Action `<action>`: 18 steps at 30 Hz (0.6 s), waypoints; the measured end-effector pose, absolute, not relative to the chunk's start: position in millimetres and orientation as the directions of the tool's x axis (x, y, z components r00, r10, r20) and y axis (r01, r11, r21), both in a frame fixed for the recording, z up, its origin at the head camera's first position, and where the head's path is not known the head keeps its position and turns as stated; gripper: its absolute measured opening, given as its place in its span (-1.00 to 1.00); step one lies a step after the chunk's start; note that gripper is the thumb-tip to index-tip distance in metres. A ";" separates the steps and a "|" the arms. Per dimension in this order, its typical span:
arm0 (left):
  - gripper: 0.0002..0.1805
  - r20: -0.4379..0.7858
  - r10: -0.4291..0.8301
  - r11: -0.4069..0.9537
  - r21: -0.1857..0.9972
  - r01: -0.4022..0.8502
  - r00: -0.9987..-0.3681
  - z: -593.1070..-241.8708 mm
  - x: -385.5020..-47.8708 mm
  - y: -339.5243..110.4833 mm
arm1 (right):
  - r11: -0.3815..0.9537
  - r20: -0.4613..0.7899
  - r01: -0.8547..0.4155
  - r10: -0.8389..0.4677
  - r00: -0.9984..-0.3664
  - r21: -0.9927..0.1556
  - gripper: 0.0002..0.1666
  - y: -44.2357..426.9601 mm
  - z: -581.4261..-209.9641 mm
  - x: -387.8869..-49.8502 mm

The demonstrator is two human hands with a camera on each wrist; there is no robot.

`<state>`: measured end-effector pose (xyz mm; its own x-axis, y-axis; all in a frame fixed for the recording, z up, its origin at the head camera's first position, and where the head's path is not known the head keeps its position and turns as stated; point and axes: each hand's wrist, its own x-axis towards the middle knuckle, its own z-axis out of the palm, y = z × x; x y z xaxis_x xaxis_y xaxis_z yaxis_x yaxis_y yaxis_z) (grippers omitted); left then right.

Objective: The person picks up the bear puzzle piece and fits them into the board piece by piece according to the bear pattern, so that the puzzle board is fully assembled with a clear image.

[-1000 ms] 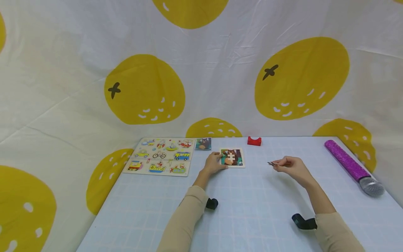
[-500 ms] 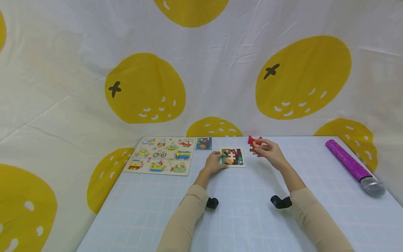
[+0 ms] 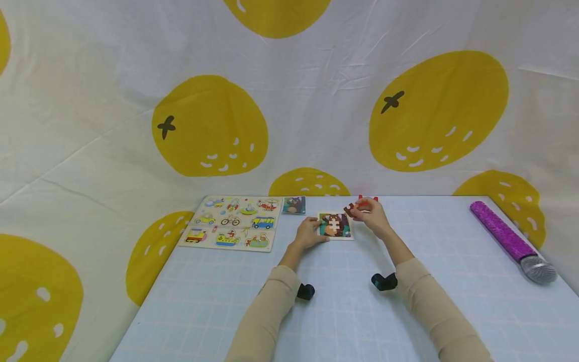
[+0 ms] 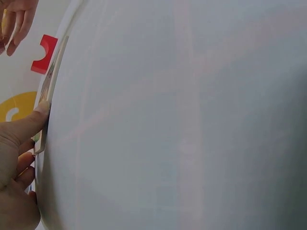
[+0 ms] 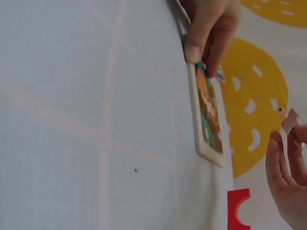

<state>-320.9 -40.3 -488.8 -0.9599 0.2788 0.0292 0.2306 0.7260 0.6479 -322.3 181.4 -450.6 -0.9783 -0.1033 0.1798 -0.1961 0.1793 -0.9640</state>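
Observation:
A small framed jigsaw puzzle (image 3: 341,239) with a brown animal picture lies on the table; a pale cross-shaped gap shows at its middle. My left hand (image 3: 307,234) grips its left side, and the left wrist view has the thumb (image 4: 42,109) on the frame's edge. Above the puzzle's upper right corner, my right hand (image 3: 372,216) pinches a brown puzzle piece (image 3: 349,209) between thumb and fingers. In the right wrist view that piece (image 5: 290,120) is held up, apart from the wooden frame (image 5: 195,110).
A vehicle-picture puzzle board (image 3: 235,234) lies at the left, with a small picture card (image 3: 294,205) beside it. A red notched block (image 5: 232,211) stands behind my right hand. On the right lies a pink glittery microphone (image 3: 504,231). A patterned cloth (image 3: 316,100) hangs behind the table.
My right hand has moved left with the puzzle piece, from the right of the table to the puzzle's upper right corner. The left hand has stayed on the puzzle.

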 end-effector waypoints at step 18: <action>-0.27 0.016 0.257 0.738 0.642 0.207 -0.966 -491.2 -322.7 -38.6 | 0.278 0.018 -0.006 0.043 -0.999 -0.961 -0.65 149.5 -471.2 -334.7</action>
<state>-322.7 -38.6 -491.2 -0.9664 0.2566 0.0164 0.2069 0.7382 0.6420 -334.7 149.5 -471.2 -0.9989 0.0427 0.0183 -0.0057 0.2777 -0.9606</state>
